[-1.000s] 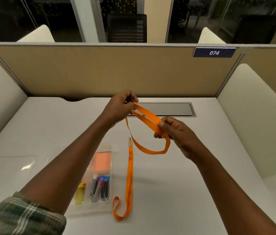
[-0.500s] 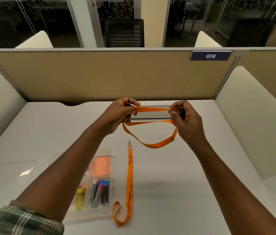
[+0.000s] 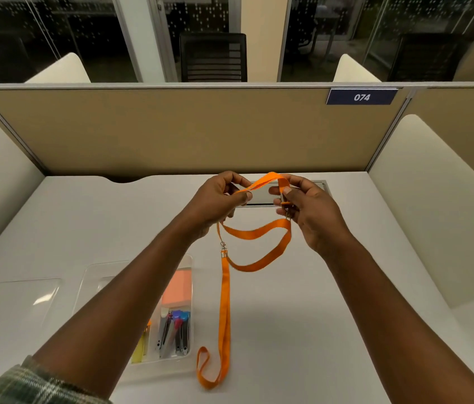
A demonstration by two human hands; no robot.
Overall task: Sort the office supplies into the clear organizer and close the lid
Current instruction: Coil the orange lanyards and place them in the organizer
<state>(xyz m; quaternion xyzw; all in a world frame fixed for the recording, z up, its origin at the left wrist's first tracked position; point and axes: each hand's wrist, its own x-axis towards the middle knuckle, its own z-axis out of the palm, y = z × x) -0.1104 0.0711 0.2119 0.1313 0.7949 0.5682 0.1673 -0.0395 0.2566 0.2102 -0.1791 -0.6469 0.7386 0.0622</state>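
Webbing of the orange lanyard [image 3: 256, 233] is pinched between thumb and fingers of the left hand [image 3: 215, 201] at about eleven o'clock of the desk [image 3: 331, 330], and the right hand [image 3: 310, 212], at one o'clock, is closed on a fold together with what looks like a metal clip. The strap is held raised and doubled, apparently so that it can be gathered short enough for a compartment. Its tail is left trailing toward six o'clock. The clear organizer [image 3: 136, 371] is kept open at seven o'clock, under the left forearm, with its lid [image 3: 11, 304] laid at nine.
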